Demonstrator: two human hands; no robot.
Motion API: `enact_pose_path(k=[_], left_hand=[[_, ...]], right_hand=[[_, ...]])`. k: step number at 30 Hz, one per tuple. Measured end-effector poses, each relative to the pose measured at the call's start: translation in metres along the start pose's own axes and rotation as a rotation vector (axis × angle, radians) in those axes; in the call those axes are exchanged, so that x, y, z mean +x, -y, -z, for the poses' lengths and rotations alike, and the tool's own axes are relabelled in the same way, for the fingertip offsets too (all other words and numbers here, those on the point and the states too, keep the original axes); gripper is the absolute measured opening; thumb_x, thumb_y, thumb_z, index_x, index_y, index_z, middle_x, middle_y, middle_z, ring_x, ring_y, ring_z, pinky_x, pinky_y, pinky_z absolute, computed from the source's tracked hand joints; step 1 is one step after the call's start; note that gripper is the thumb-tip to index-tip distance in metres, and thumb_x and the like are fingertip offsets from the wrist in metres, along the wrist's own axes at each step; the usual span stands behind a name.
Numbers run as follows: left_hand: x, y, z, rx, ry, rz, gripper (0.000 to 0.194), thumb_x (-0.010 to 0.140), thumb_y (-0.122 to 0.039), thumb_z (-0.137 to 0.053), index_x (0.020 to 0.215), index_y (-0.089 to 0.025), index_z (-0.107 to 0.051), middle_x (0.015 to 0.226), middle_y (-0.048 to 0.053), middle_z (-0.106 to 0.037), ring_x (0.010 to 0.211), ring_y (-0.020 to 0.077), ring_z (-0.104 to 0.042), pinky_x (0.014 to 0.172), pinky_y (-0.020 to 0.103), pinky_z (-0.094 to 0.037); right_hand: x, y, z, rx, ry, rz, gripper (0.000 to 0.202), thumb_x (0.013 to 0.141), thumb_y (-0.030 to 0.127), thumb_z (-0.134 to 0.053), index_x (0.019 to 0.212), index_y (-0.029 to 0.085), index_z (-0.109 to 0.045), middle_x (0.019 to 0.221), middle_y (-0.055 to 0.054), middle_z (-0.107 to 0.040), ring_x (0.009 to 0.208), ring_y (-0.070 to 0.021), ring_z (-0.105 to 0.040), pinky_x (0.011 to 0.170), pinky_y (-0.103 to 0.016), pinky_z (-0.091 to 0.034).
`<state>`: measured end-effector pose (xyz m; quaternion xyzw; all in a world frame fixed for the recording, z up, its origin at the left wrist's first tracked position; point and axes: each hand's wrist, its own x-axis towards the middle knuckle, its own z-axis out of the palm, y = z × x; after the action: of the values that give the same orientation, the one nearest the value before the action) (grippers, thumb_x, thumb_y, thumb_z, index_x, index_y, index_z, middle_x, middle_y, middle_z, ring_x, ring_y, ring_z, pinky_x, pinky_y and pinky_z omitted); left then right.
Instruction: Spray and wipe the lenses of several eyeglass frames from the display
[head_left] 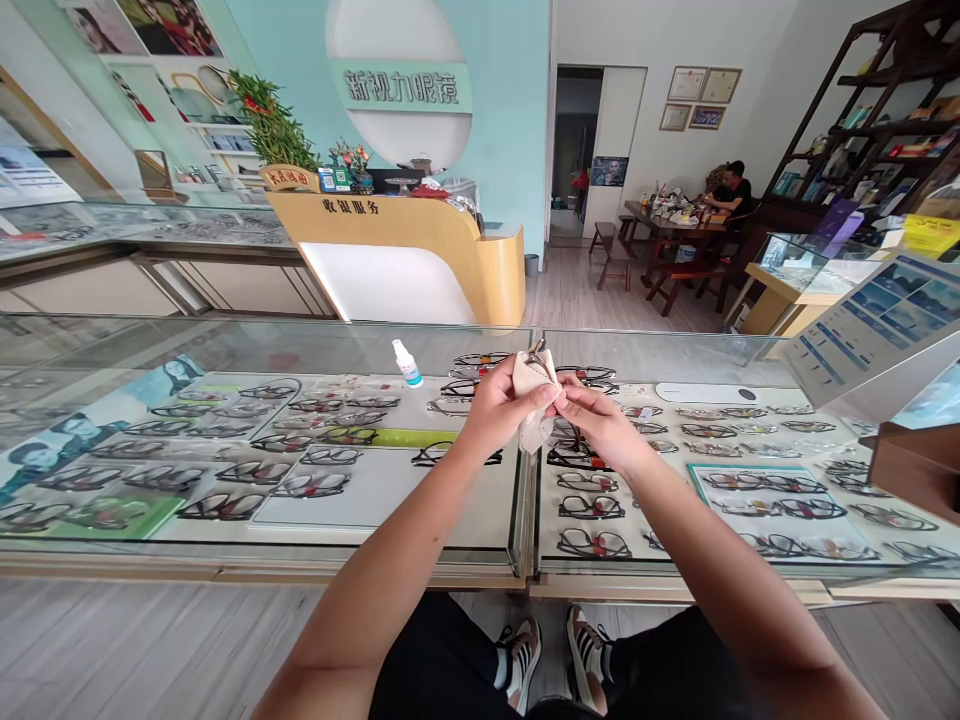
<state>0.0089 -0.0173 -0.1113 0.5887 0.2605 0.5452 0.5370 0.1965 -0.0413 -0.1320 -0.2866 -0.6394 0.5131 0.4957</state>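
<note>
Bright eyewear shop, with a glass display counter point(461, 510) across its width. Above it, a beige cloth point(532, 378) was held up, folded around what looked like eyeglasses point(538, 347), mostly hidden, with a small part showing at the top. The person's left grip point(495, 405) was closed around the cloth's left side; the right grip point(596, 418) pinched its right edge between thumb and fingers. To the left of the cloth, a white spray bottle point(407, 364) stood on the glass. Rows of spectacles point(311, 485) lay under the glass on both sides of the cloth. Beyond the cloth, to its left, was a wood-toned cashier desk point(504, 275); far beyond, to its right, another person point(736, 190) in black sat at a dark table point(671, 229).
</note>
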Motion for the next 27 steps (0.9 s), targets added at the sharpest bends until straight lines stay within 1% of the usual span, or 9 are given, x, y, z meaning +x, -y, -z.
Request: enact_pose_path(k=[7, 9, 11, 13, 15, 19, 22, 25, 27], left_hand=[[-0.005, 0.0, -0.005, 0.122, -0.156, -0.117, 0.062, 0.079, -0.077, -0.093, 0.078, -0.02, -0.069, 0.066, -0.001, -0.068, 0.056, 0.0121, -0.054, 0.057, 0.028, -0.044], [-0.005, 0.004, -0.003, 0.135, -0.198, -0.123, 0.065, 0.08, -0.082, -0.089, 0.074, -0.02, -0.07, 0.064, -0.001, -0.065, 0.056, 0.0126, -0.052, 0.057, 0.029, -0.043], [-0.002, 0.009, 0.002, 0.126, -0.205, -0.105, 0.068, 0.082, -0.085, -0.086, 0.07, -0.02, -0.07, 0.061, -0.001, -0.063, 0.056, 0.0134, -0.052, 0.057, 0.03, -0.042], [0.001, 0.013, 0.008, 0.105, -0.161, -0.071, 0.069, 0.084, -0.086, -0.084, 0.07, -0.02, -0.071, 0.062, 0.0, -0.064, 0.057, 0.0145, -0.054, 0.058, 0.03, -0.043], [0.005, 0.016, 0.014, 0.072, -0.088, -0.027, 0.067, 0.085, -0.084, -0.084, 0.075, -0.019, -0.075, 0.069, 0.002, -0.07, 0.063, 0.0167, -0.06, 0.063, 0.03, -0.048], [0.01, 0.015, 0.023, -0.019, 0.06, 0.054, 0.061, 0.084, -0.076, -0.09, 0.093, -0.017, -0.083, 0.091, 0.008, -0.081, 0.084, 0.0228, -0.073, 0.079, 0.033, -0.058], [0.011, 0.01, 0.028, -0.041, 0.149, 0.09, 0.056, 0.084, -0.066, -0.095, 0.106, -0.017, -0.084, 0.103, 0.011, -0.084, 0.092, 0.0249, -0.076, 0.082, 0.033, -0.06], [0.01, 0.007, 0.026, -0.032, 0.167, 0.118, 0.056, 0.078, -0.056, -0.101, 0.115, -0.017, -0.083, 0.111, 0.011, -0.085, 0.091, 0.0247, -0.077, 0.08, 0.033, -0.06], [0.009, 0.008, 0.021, -0.026, 0.129, 0.113, 0.057, 0.074, -0.052, -0.105, 0.114, -0.018, -0.083, 0.106, 0.009, -0.085, 0.085, 0.0228, -0.077, 0.077, 0.031, -0.059]], right_hand=[[-0.001, -0.002, -0.007, -0.038, 0.063, -0.002, 0.059, 0.097, 0.082, -0.075, 0.087, 0.024, -0.077, 0.111, -0.007, -0.067, 0.11, -0.0268, -0.065, 0.108, -0.043, -0.053], [-0.001, -0.003, -0.008, -0.052, 0.066, 0.003, 0.06, 0.096, 0.083, -0.075, 0.087, 0.024, -0.078, 0.11, -0.007, -0.068, 0.109, -0.0272, -0.065, 0.107, -0.043, -0.053], [0.0, -0.003, -0.007, -0.052, 0.047, 0.002, 0.061, 0.094, 0.084, -0.076, 0.088, 0.024, -0.079, 0.107, -0.007, -0.068, 0.107, -0.0266, -0.065, 0.104, -0.042, -0.054], [0.001, -0.003, -0.005, -0.033, 0.009, -0.005, 0.061, 0.092, 0.085, -0.079, 0.087, 0.023, -0.079, 0.104, -0.007, -0.067, 0.103, -0.0261, -0.064, 0.099, -0.04, -0.054], [0.001, -0.002, -0.002, -0.011, -0.032, -0.02, 0.062, 0.089, 0.085, -0.081, 0.085, 0.023, -0.078, 0.102, -0.006, -0.068, 0.099, -0.0256, -0.063, 0.094, -0.039, -0.053], [0.002, 0.001, 0.003, 0.039, -0.084, -0.06, 0.06, 0.086, 0.082, -0.085, 0.081, 0.023, -0.077, 0.097, -0.005, -0.068, 0.09, -0.0226, -0.059, 0.083, -0.035, -0.05], [0.002, 0.001, 0.004, 0.119, -0.108, -0.083, 0.057, 0.082, 0.078, -0.09, 0.08, 0.022, -0.077, 0.097, -0.005, -0.068, 0.087, -0.0207, -0.058, 0.08, -0.033, -0.048], [0.003, -0.001, 0.005, 0.164, -0.116, -0.099, 0.056, 0.08, 0.075, -0.093, 0.08, 0.022, -0.079, 0.094, -0.004, -0.068, 0.087, -0.0202, -0.058, 0.08, -0.032, -0.048], [0.004, -0.004, 0.004, 0.166, -0.107, -0.103, 0.056, 0.081, 0.076, -0.093, 0.081, 0.022, -0.079, 0.093, -0.003, -0.067, 0.086, -0.0197, -0.058, 0.08, -0.032, -0.047]])
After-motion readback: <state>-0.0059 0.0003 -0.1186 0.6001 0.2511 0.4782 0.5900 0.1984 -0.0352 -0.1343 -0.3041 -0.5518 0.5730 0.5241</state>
